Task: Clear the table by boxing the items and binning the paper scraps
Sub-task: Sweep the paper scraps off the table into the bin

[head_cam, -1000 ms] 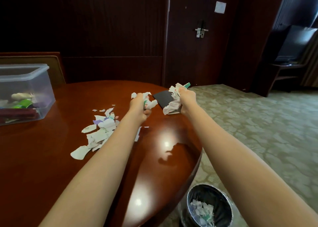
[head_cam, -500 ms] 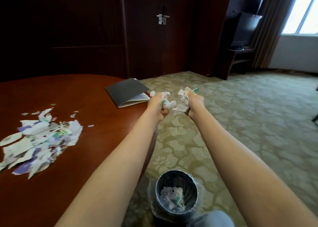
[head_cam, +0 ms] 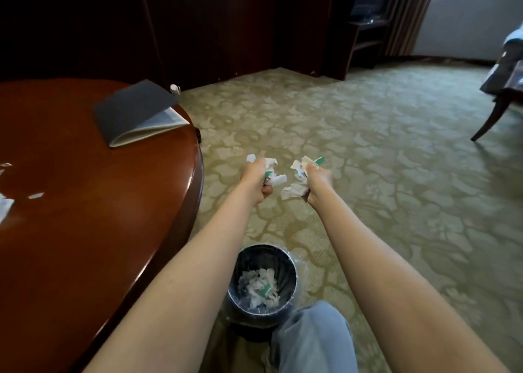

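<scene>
My left hand (head_cam: pixel 256 179) is shut on a bunch of white and green paper scraps (head_cam: pixel 273 174). My right hand (head_cam: pixel 317 181) grips a second bunch of paper scraps (head_cam: pixel 295 187). Both hands are stretched out over the carpet, past the table's right edge and beyond the bin. The dark round waste bin (head_cam: pixel 290 262) stands on the floor below my forearms, with torn paper lying inside it. A few loose scraps (head_cam: pixel 35 196) lie on the brown wooden table (head_cam: pixel 99 217) at the far left.
A grey notebook (head_cam: pixel 135 112) lies near the table's far right edge. My knee in light jeans (head_cam: pixel 314 341) is just right of the bin. A chair leg (head_cam: pixel 492 118) stands at the far right on patterned carpet (head_cam: pixel 368 160).
My view and both hands have swung right, off the table and over the carpet. The scrap pile and the plastic box have slid out of view on the left; the bin is now nearer the centre.
</scene>
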`<state>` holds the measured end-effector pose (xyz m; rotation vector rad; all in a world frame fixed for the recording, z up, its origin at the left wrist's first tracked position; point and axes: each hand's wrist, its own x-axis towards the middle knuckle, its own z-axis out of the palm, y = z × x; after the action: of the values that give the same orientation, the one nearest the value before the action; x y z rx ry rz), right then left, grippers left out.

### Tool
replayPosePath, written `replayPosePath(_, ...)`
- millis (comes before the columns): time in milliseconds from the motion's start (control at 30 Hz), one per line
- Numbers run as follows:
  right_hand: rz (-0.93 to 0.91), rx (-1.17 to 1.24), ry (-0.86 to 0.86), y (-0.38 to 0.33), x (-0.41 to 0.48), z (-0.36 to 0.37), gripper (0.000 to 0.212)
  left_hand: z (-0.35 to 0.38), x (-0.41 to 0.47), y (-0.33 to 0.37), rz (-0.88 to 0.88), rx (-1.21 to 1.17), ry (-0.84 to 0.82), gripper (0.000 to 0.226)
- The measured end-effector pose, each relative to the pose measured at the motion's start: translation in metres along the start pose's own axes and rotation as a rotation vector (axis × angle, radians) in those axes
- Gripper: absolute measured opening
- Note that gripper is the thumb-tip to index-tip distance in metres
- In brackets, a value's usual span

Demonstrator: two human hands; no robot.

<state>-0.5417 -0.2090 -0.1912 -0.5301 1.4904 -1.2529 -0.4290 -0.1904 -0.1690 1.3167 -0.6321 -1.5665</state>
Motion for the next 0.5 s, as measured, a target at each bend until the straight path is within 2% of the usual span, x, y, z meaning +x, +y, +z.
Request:
replayPosePath(67, 0.048, -0.028, 0.004, 0.022, 0.015, -0.003, 0.027, -0.006, 0.014, -0.019, -0.044, 0.028, 0.006, 0.029)
replayPosePath(167, 0.137, -0.067, 0.01, 0.067, 0.029, -0.006, 0.025, -0.018, 0.037, -0.05, -0.127, 0.092, 0.007, 0.031)
replayPosePath(300, 0.253, -0.135, 0.022, 0.13, 0.042, -0.011, 0.036, -0.038, 0.061, -0.089, -0.272, 0.272, -0.028, 0.032)
replayPosePath(433, 0.345, -0.219, 0.044, 0.167, 0.049, -0.02, 0.037, -0.06, 0.078, -0.126, -0.4, 0.437, -0.02, 0.016)
replayPosePath(500, 0.387, -0.233, 0.053, 0.184, 0.053, -0.023, 0.038, -0.069, 0.084, -0.14, -0.447, 0.473, -0.007, 0.024)
